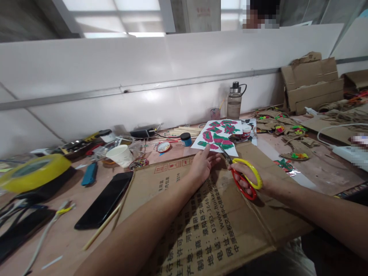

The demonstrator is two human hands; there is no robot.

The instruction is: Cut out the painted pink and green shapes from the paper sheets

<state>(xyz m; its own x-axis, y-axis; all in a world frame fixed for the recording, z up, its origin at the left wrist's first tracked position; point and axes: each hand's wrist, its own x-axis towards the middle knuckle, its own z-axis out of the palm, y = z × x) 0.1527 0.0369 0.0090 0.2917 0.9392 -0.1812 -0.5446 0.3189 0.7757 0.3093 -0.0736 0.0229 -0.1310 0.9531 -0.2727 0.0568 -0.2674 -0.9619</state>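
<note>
My right hand (pixel 244 178) grips a pair of scissors (pixel 247 172) by its red and yellow handle loops. The blades point away from me, their tips over the lower edge of a white sheet of paper (pixel 197 143) painted with green and magenta shapes. Beside the blades, my left hand (pixel 201 165) has its thumb raised and its fingers apart, at the near edge of the sheet; I see nothing held in it. Under both hands lies a big flattened cardboard box (pixel 178 214) with printed Chinese text.
On the left are a black phone (pixel 105 199), a roll of yellow tape (pixel 37 172) and a white paper cup (pixel 120 155). Behind stand a blue paint jar (pixel 186 139) and a water bottle (pixel 234 101). Cardboard pieces with bright decorations (pixel 299 149) and a white power strip (pixel 350 155) lie right.
</note>
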